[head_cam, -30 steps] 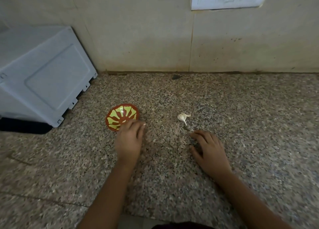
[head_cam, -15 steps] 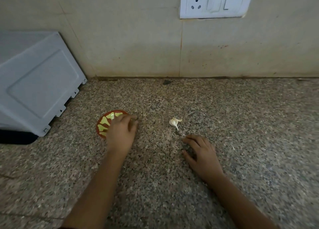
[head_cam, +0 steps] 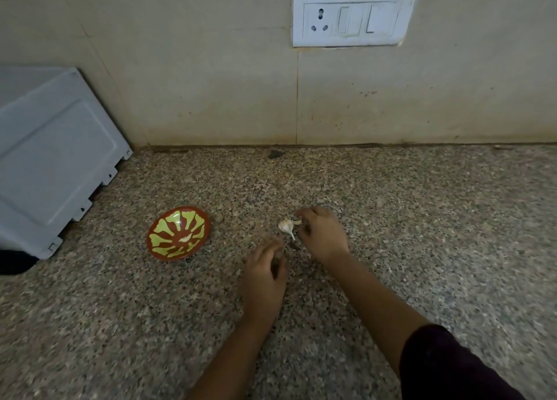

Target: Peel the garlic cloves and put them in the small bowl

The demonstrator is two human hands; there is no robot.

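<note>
Sleeve of dark cloth [head_cam: 446, 366] covers the right upper forearm at the near right corner, and from it the bare forearm runs up and to the left across the speckled brown-grey granite countertop [head_cam: 422, 218]. The left forearm, bare, comes up from the bottom edge near the middle. The left hand [head_cam: 265, 274] is palm down over the stone, its fingers loosely bent and close together, pointing up and to the right and stopping just short of the garlic; nothing shows in its grasp, and whether it rests on the stone cannot be told. Just beyond it the right hand [head_cam: 324, 235] is turned knuckles up with its fingers curled in to the left, forefinger and thumb pinching the right side of the small white garlic head [head_cam: 286, 226], which lies on the countertop with its thin stalk pointing toward the person. To the left, well apart from both hands, stands the small round red bowl with yellow-green petal marks [head_cam: 179, 233], with one pale clove [head_cam: 185, 238] lying inside it. Farther left sits a pale grey boxy appliance [head_cam: 54, 158]. Behind everything rises the beige tiled wall [head_cam: 211, 83], bearing a white socket-and-switch plate [head_cam: 352, 16].
</note>
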